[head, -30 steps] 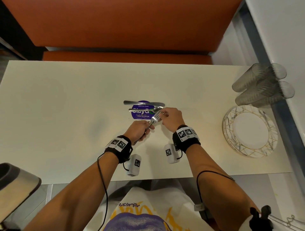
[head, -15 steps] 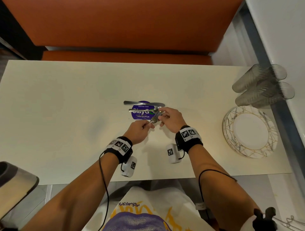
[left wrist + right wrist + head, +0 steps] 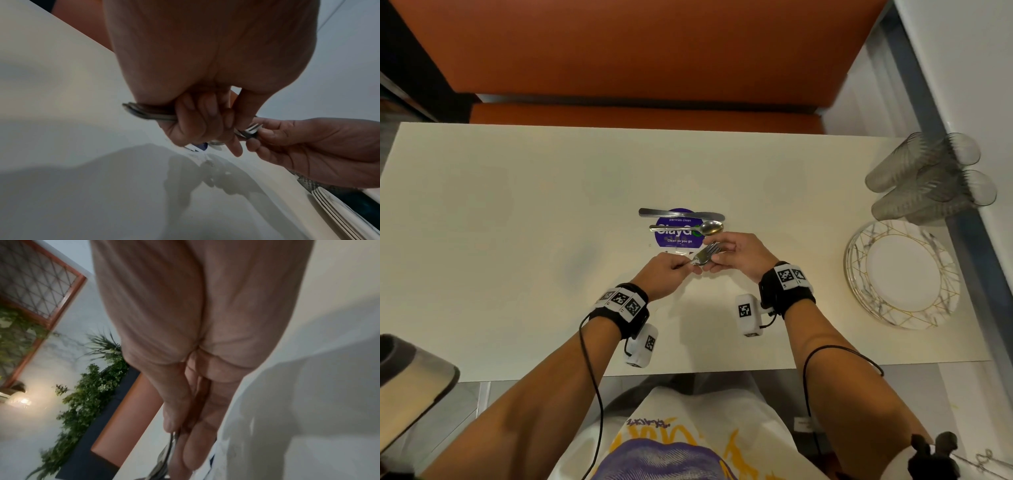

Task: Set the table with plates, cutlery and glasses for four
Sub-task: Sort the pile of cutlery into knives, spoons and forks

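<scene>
While my left hand (image 3: 666, 274) grips the fork bundle (image 3: 705, 255) by its handles, my right hand (image 3: 739, 255) pinches the tines; best to peel one off slowly. Spoon (image 3: 690, 228), knife (image 3: 681, 214) at twelve o'clock; plates (image 3: 859, 270), glasses (image 3: 928, 178) at two.

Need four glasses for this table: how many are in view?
4 as far as I can tell: the glasses stand clustered at the table's far right edge, beyond the stack of plates. They overlap, so another may be hidden.
</scene>
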{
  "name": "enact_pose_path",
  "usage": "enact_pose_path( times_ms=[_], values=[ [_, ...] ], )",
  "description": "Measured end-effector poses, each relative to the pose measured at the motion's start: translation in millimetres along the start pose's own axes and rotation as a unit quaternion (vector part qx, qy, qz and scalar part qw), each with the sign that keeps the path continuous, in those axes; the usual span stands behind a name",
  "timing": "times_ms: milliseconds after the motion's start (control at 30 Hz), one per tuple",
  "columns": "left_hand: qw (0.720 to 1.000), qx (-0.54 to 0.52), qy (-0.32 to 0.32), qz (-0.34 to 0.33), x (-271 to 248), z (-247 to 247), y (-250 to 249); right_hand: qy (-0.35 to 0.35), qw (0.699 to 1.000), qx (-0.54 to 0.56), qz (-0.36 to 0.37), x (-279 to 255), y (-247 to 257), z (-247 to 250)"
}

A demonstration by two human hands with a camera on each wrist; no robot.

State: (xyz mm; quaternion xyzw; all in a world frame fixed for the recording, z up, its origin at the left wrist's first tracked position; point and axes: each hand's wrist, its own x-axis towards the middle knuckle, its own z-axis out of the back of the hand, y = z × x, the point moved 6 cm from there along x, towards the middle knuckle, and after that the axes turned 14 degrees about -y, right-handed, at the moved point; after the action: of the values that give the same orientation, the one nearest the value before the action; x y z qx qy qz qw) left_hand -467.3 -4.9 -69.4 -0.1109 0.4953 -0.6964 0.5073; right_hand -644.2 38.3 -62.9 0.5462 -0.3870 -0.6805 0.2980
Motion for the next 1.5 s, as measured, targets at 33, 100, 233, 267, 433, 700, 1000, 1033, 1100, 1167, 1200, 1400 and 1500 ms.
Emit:
enact_pose_path(
  times_ms=[33, 100, 233, 267, 433, 700, 1000, 1033, 1100, 1167, 1200, 1400, 1500],
  values=[
    [1.0, 0.002, 0.006, 0.002, 0.3, 0.3, -0.1, 0.002, 1.0, -0.005, -0.004, 0.0, -0.6, 0.6],
    [1.0, 0.007, 0.015, 0.01, 1.2, 0.7, 0.7, -0.002, 1.0, -0.016, -0.011, 0.2, -1.4, 1.5],
    [0.999, 0.031, 0.02, 0.016, 4.0, 2.0, 5.2, -0.006, 0.999, -0.021, -0.038, -0.1, -2.8, -1.3],
    [0.999, 0.046, 0.02, 0.012, 4.8, 2.4, 5.8, -0.011, 0.999, -0.024, -0.045, 0.0, -2.7, -2.6],
    [0.994, 0.111, 0.018, -0.011, 12.8, 5.1, 6.4, -0.098, 0.991, -0.071, -0.051, 9.9, -7.2, -3.7],
    [0.991, 0.104, -0.084, -0.021, 35.5, 41.5, 30.2, -0.215, 0.973, -0.04, -0.072, 21.6, -16.0, 9.2],
    [0.967, 0.186, -0.166, -0.061, 54.0, 45.3, 36.9, -0.289, 0.951, 0.002, -0.108, 29.2, -25.3, 3.9],
    [0.966, 0.187, -0.171, -0.06, 53.8, 45.1, 36.8, -0.293, 0.95, -0.001, -0.11, 30.8, -25.6, 3.7],
    [0.963, 0.182, -0.186, -0.063, 52.7, 44.9, 37.6, -0.297, 0.948, -0.03, -0.107, 33.8, -25.4, 4.1],
    [0.963, 0.172, -0.195, -0.073, 51.6, 43.6, 40.4, -0.3, 0.947, -0.057, -0.103, 34.9, -24.8, 5.9],
    [0.963, 0.17, -0.196, -0.078, 51.3, 42.7, 41.9, -0.302, 0.945, -0.065, -0.103, 35.2, -24.6, 6.5],
    [0.963, 0.166, -0.194, -0.083, 55.2, 42.7, 44.9, -0.308, 0.942, -0.087, -0.106, 38.2, -22.7, 8.4],
    [0.964, 0.165, -0.191, -0.083, 56.5, 43.2, 44.9, -0.301, 0.942, -0.098, -0.107, 40.5, -23.0, 8.8]
  ],
)
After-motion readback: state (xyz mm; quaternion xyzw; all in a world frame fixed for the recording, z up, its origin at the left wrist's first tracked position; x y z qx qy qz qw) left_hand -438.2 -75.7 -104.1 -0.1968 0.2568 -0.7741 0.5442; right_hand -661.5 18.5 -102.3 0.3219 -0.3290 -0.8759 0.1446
